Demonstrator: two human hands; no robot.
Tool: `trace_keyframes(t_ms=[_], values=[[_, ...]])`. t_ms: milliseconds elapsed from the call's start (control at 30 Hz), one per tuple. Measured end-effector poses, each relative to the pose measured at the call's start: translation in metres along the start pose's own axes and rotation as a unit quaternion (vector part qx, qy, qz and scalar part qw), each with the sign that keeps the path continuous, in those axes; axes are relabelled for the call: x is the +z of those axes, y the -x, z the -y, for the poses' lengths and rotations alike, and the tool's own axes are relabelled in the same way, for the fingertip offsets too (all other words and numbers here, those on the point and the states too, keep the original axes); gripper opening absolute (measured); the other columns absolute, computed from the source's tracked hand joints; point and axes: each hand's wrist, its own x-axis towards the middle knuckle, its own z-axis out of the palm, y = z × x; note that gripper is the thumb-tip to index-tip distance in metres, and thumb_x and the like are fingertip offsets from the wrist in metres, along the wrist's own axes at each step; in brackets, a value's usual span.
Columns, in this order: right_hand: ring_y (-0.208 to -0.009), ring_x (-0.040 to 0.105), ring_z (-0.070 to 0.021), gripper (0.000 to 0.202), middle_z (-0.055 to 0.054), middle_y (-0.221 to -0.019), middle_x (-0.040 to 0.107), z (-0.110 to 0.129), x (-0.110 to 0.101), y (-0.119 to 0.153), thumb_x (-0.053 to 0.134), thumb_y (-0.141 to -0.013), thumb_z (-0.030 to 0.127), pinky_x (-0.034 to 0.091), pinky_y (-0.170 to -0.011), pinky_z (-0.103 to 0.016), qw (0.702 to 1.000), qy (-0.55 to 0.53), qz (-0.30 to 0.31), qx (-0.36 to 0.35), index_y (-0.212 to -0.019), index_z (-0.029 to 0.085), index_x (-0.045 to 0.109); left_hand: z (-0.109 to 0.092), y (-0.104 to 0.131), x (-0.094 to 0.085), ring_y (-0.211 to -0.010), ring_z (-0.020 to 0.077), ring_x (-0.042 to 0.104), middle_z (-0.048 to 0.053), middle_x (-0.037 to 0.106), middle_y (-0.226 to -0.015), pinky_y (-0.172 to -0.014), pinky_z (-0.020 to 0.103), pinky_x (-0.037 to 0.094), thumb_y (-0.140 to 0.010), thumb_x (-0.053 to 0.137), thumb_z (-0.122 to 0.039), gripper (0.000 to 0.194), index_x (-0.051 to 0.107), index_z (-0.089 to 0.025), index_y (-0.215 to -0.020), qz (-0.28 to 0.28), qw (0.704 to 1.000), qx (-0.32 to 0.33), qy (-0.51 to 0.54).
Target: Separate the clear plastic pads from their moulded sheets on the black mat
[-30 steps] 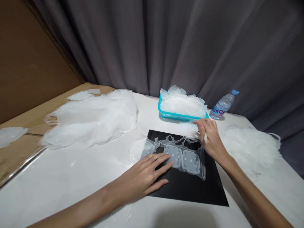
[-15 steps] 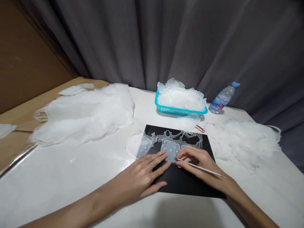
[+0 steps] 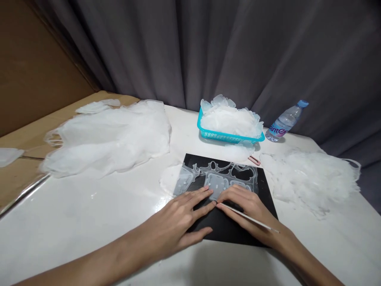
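Observation:
A translucent sheet with rounded shapes and cut-out gaps [image 3: 216, 185] lies on a black mat [image 3: 229, 230]. My left hand [image 3: 181, 214] rests flat on the mat, fingers spread, its fingertips on the sheet's lower left edge. Pinched in my right hand [image 3: 250, 210] is a thin white stick-like tool [image 3: 251, 218]. The tool's tip is at the lower edge of the middle shape, close to my left index and middle fingers. My right fingers cover part of the sheet's right side.
Behind the mat stands a turquoise basket [image 3: 229, 137] heaped with translucent pieces. A water bottle [image 3: 284, 122] is to its right, and a small pinkish metal item [image 3: 254, 160] in front. Piles of film lie left [image 3: 119, 135] and right [image 3: 312, 178]. Cardboard [image 3: 29, 119] borders the left.
My right hand and the tool's tip have moved left and slightly down along the sheet's lower edge, nearer my left fingers. The view has shifted slightly.

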Motion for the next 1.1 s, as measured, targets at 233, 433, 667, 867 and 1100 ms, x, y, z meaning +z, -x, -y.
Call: trace_keyframes(t_ms=[233,433,667,867,1100], values=[[-0.085,0.069,-0.0212,0.016,-0.007,-0.092,0.072,0.001,0.007,-0.002,0.048,-0.103,0.015,0.056,-0.075,-0.033,0.992,0.106,-0.028,-0.068,-0.096,0.022,0.061,-0.004,0.001,0.001,-0.142,0.0349,0.052,0.013,0.049,-0.157,-0.110,0.051,0.052,-0.099,0.062,-0.040,0.056,0.052,-0.023,-0.151,0.002,1.000,-0.020,0.000],[-0.083,0.067,-0.0203,0.014,-0.006,-0.091,0.069,0.001,-0.002,0.004,0.048,-0.103,0.016,0.055,-0.074,-0.033,0.995,0.090,0.006,-0.031,-0.095,0.023,0.058,-0.003,0.002,0.003,-0.144,0.0347,0.049,0.012,0.047,-0.159,-0.111,0.052,0.051,-0.098,0.063,-0.040,0.058,0.051,-0.025,-0.152,0.011,1.000,-0.028,0.005],[-0.090,0.067,-0.0198,0.011,-0.005,-0.096,0.070,0.003,-0.003,0.001,0.050,-0.106,0.020,0.054,-0.081,-0.034,0.999,0.031,0.002,-0.010,-0.098,0.024,0.058,-0.003,0.001,-0.002,-0.147,0.0343,0.045,0.010,0.044,-0.161,-0.114,0.052,0.049,-0.098,0.063,-0.038,0.060,0.048,-0.025,-0.154,0.040,0.999,-0.034,0.014],[-0.085,0.070,-0.0206,0.012,-0.006,-0.092,0.073,0.001,0.007,0.002,0.051,-0.105,0.019,0.054,-0.072,-0.031,0.986,0.153,-0.029,-0.061,-0.098,0.022,0.061,-0.001,0.001,-0.003,-0.149,0.0332,0.042,0.009,0.040,-0.163,-0.117,0.053,0.045,-0.099,0.063,-0.038,0.061,0.046,-0.026,-0.156,0.046,0.998,-0.033,0.022],[-0.092,0.072,-0.0217,0.014,-0.008,-0.103,0.075,-0.007,0.022,0.008,0.052,-0.106,0.019,0.050,-0.069,-0.030,0.932,0.338,-0.047,-0.118,-0.113,0.018,0.064,-0.002,0.003,0.002,-0.146,0.0315,0.048,0.012,0.042,-0.162,-0.115,0.050,0.048,-0.102,0.057,-0.033,0.052,0.050,-0.021,-0.152,0.016,1.000,-0.020,-0.016]])
